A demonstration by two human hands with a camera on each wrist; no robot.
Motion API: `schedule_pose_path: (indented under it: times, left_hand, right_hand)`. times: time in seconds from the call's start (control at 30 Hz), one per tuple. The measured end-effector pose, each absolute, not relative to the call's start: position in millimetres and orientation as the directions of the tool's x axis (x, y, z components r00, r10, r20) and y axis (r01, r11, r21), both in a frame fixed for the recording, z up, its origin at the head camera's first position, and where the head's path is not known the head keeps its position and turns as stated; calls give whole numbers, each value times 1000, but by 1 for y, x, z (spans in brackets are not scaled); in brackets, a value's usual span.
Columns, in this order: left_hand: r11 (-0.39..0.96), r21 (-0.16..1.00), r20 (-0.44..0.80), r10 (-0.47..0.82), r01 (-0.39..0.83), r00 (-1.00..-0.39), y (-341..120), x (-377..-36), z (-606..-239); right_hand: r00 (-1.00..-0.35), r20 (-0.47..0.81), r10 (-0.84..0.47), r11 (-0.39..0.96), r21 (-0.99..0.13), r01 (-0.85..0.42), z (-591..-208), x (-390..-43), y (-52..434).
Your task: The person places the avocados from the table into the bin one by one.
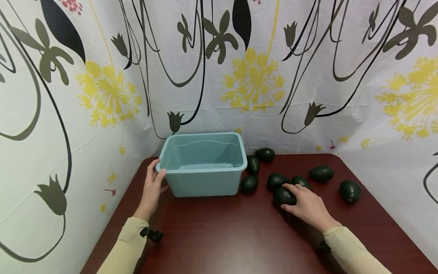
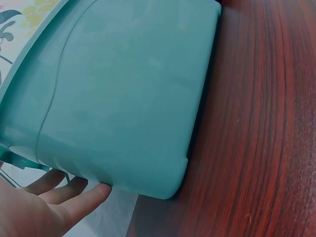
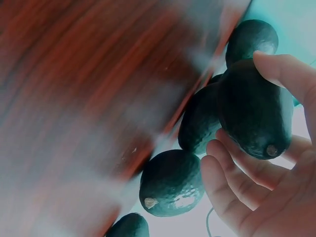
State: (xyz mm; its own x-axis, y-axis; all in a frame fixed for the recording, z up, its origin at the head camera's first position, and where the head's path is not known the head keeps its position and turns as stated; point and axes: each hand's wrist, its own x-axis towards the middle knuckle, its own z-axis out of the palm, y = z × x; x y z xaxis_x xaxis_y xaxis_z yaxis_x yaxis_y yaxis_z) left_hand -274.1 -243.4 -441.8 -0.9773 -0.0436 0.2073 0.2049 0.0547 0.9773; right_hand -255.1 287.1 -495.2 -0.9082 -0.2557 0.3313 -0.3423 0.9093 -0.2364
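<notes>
Right hand point(image 1: 309, 205) around unlabelled avocado point(image 1: 283, 196)

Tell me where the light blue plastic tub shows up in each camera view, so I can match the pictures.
Head: the light blue plastic tub stands left of centre at the back of the dark red wooden table, the left hand on its left corner.
Left wrist: its side wall fills the upper left.
Right wrist: only a blurred sliver at the top right corner.
Shared landmark: the table.

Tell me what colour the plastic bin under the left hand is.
The rectangular plastic bin is light teal-blue, inside and out; the head view shows it best.
</notes>
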Motion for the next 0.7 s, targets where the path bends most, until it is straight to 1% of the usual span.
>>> schedule_pose_path:
  times: [0.47,0.7]
  left_hand:
    - [61,978,204,-40,202,-978,-244,-276,-443]
    - [80,972,224,-48,220,-973,-244,-277,-445]
  right_hand:
    - [-896,377,-234,901,-262,-346,-487,-251,280]
    - [-886,406,-224,896,-271,-351,-481,-248,278]
